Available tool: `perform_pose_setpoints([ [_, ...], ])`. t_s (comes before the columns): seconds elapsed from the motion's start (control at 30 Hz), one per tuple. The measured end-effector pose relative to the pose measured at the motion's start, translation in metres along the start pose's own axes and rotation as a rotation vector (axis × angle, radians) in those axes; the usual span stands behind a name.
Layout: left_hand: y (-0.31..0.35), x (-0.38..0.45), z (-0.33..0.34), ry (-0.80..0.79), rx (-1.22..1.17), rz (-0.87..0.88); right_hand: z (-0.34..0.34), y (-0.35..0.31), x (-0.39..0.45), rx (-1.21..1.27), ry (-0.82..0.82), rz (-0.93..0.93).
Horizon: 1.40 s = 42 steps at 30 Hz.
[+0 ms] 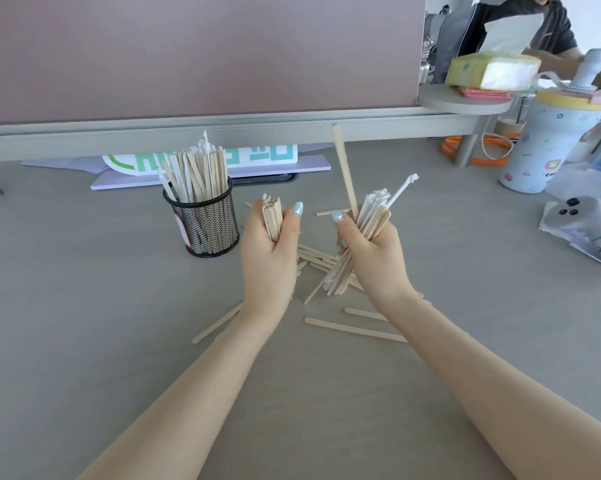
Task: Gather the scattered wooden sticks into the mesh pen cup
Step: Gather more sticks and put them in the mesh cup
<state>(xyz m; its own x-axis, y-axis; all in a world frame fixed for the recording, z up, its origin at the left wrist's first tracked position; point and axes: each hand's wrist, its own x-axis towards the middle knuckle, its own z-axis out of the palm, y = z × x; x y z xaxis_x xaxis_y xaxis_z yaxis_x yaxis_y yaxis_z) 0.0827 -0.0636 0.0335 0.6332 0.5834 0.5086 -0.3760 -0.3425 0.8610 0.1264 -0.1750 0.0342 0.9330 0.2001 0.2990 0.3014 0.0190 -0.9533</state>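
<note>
Mid-gather, the left hand (pixel 269 251) and right hand (pixel 371 251) each hold a stick bundle in a closed grip; next, both bundles likely go into the mesh pen cup (pixel 207 221) at far left, then the loose sticks (pixel 356 330) on the desk (pixel 84 306).

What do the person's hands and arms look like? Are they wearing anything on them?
Both forearms are bare: no sleeves, watch or bracelets show. The left hand and the right hand wear no gloves, and no rings can be seen. The thumbnails are painted a pale, shiny blue-green and are cut fairly long with rounded tips. The other nails are mostly hidden.
</note>
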Motion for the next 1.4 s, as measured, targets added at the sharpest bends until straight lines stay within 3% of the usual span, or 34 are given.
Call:
perform_pose_setpoints([
  [0.7,0.014,-0.010,0.008,-0.082,-0.057,-0.113,0.005,-0.026,0.002,0.162,0.111,-0.041],
  [0.97,0.021,-0.005,0.004,-0.065,-0.082,-0.076,0.006,-0.018,0.002,0.044,-0.023,0.009],
  [1.13,0.024,0.006,-0.008,-0.040,-0.124,-0.093,0.006,-0.026,0.009,-0.367,-0.230,0.006],
  [1.27,0.031,0.041,-0.031,0.066,-0.211,-0.102,0.007,-0.040,0.034,-0.538,-0.368,0.067],
  [1.4,0.049,0.094,-0.051,0.232,-0.297,-0.051,0.013,-0.050,0.061,-0.453,-0.272,0.113],
])
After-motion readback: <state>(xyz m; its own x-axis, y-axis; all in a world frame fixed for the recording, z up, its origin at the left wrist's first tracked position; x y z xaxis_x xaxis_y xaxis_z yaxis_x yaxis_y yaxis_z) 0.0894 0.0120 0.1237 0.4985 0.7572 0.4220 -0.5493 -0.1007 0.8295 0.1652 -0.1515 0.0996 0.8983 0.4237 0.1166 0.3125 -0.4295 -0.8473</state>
